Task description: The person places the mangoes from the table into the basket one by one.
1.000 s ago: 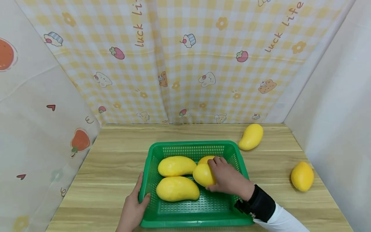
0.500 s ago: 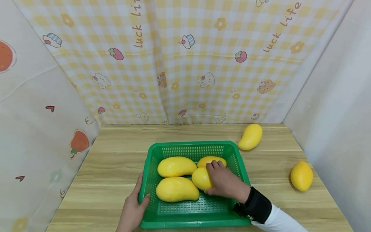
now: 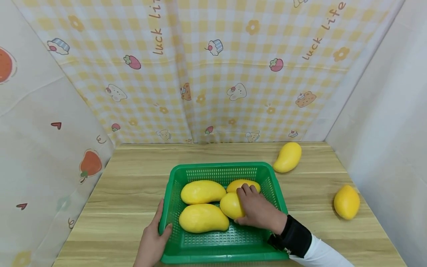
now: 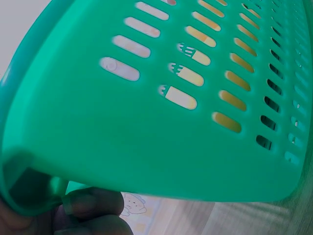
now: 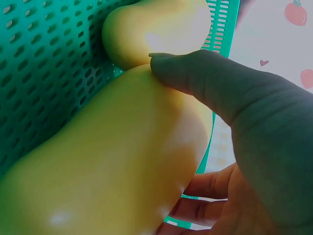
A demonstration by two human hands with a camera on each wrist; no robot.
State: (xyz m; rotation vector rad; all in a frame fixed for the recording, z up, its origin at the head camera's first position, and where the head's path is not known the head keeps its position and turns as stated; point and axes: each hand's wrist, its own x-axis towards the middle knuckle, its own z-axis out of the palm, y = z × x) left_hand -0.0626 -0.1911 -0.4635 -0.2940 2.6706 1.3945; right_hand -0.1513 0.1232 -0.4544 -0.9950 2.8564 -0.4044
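Observation:
My left hand grips the left rim of a green plastic basket, its thumb over the inside edge. The left wrist view shows the basket's slotted wall and curled fingers under the rim. Inside the basket, my right hand holds a yellow mango, which is partly hidden by that hand. Seen from the right wrist, the thumb lies along the mango's near side and other fingers sit on its far side. Two mangoes lie at the basket's left, and another mango lies behind the held one.
On the wooden table, one mango sits just beyond the basket's back right corner. A second mango lies near the table's right edge. Patterned cloth hangs behind, and white cloth borders both sides.
My right hand has shifted slightly left and toward me with the mango, uncovering more of the mango behind it. My left hand keeps its grip on the rim.

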